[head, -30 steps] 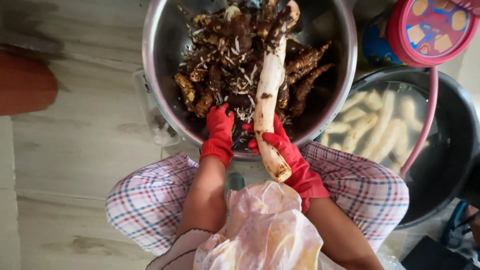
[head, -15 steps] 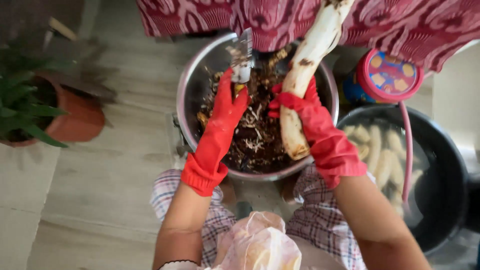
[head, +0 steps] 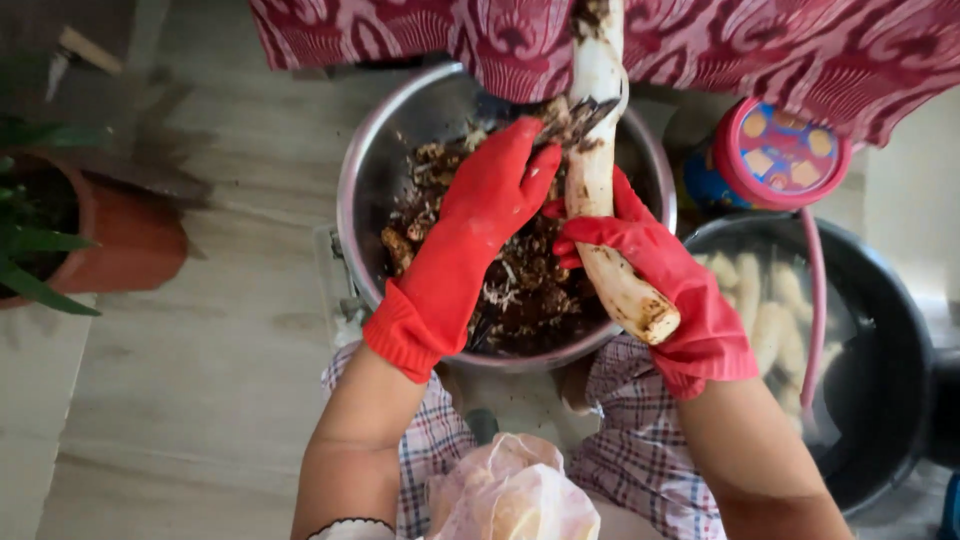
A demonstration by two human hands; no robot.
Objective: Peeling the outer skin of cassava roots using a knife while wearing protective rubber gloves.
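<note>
Over bowl [head: 365, 190], left hand [head: 490, 200] now lower

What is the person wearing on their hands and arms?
Both hands wear bright red rubber gloves. The left hand and the right hand are covered down to the wrists, where each glove ends in a wide, loose cuff. Above the cuffs the forearms are bare, with no sleeves. The gloves are smooth, with no markings visible.

Home floor – potted plant [head: 60, 220], steel basin [head: 380, 160].
</note>
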